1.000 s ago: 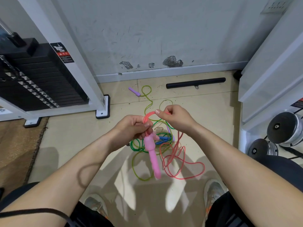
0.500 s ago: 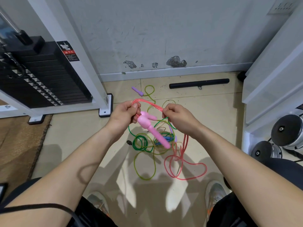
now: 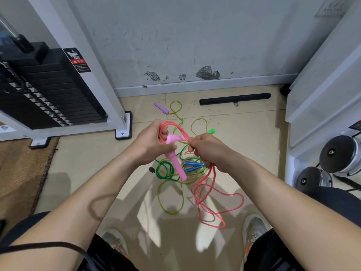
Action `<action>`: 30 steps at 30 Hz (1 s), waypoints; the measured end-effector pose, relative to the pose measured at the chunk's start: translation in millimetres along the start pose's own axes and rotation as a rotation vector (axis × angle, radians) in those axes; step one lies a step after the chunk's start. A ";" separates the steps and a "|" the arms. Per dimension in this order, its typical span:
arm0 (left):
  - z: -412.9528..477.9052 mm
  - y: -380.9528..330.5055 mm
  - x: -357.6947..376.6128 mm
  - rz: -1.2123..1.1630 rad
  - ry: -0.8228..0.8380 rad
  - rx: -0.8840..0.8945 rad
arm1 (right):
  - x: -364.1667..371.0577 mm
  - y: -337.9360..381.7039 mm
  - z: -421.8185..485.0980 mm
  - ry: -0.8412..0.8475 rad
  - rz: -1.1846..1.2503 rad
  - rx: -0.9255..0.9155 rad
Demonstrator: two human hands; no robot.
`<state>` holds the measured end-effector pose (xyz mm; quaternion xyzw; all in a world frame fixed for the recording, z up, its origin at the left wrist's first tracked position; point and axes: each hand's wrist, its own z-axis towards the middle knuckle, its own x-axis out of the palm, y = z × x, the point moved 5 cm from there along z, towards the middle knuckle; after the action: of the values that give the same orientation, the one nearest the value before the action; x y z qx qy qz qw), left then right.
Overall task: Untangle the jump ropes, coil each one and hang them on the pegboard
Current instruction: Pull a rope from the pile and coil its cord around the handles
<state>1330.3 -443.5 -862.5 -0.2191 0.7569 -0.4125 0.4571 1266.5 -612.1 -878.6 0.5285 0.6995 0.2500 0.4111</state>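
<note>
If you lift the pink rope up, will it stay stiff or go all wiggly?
Probably wiggly: the pink rope droops from the right hand and lies in loose loops on the floor. It likely feels light: fingers alone hold several strands. The handle looks stiff, sticking straight out below the left hand.

Pink handles (image 3: 176, 165), coral-red rope (image 3: 171, 123); dark green rope (image 3: 158, 170); yellow-green rope (image 3: 172, 212); purple handle (image 3: 161, 108); blue handles (image 3: 192, 166); black bar (image 3: 234, 99); beige tiled floor (image 3: 244, 145).
</note>
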 end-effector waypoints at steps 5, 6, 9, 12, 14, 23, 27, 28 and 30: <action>-6.1 -9.6 -3.4 -0.210 -0.223 0.110 | 35.7 4.5 -16.4 0.203 0.620 0.074; -7.1 -10.9 -1.0 -0.298 -0.203 0.111 | 44.3 6.0 -21.2 0.229 0.703 0.069; -1.3 -10.4 -0.2 -0.477 -0.142 0.090 | 54.3 6.3 -28.6 0.195 0.785 0.057; -2.1 -15.7 2.9 -0.629 -0.047 0.052 | 50.1 -1.5 -26.7 0.099 0.722 0.095; -4.6 -16.6 5.0 -0.704 -0.073 -0.005 | 52.0 -6.0 -25.3 0.072 0.717 0.087; -6.0 -4.9 -1.9 -0.911 -0.300 -0.149 | 84.6 -12.4 -28.0 0.182 0.680 -0.038; -6.2 -1.4 -5.3 -0.927 -0.342 -0.227 | 87.5 -2.5 -39.3 0.252 0.577 -0.141; -6.2 -0.7 -5.3 -0.936 -0.340 -0.237 | 88.3 1.8 -42.7 0.262 0.561 -0.181; -5.9 -1.6 -5.1 -0.965 -0.328 -0.247 | 90.2 6.1 -46.8 0.273 0.544 -0.230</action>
<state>1327.5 -438.3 -857.1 -0.6567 0.5315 -0.4441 0.2984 1221.1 -521.0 -876.7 0.6078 0.5482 0.4967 0.2886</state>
